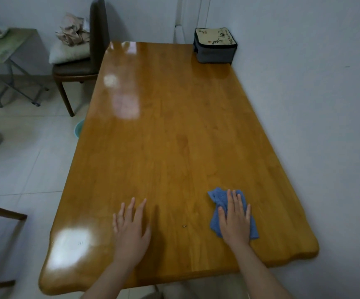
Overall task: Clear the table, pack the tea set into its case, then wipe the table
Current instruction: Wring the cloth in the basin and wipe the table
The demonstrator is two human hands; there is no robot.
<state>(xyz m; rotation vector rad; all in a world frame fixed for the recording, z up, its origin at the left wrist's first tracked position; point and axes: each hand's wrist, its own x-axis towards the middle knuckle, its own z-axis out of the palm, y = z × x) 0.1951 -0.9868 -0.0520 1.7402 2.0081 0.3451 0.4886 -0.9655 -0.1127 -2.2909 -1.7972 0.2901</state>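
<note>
Evidently cleared and packed — case (215,45) closed, far corner — wiping under way: cloth (216,197) beneath flat right hand (236,221), left hand (130,229) spread, empty.

right hand (235,221) flat on blue cloth (217,198), fingers straight, near edge of wooden table (164,126). left hand (130,229) flat on bare wood, fingers spread. zipped case (215,45) at far right corner by wall. small speck (184,226) between hands. brown chair (84,61) far left.
</note>
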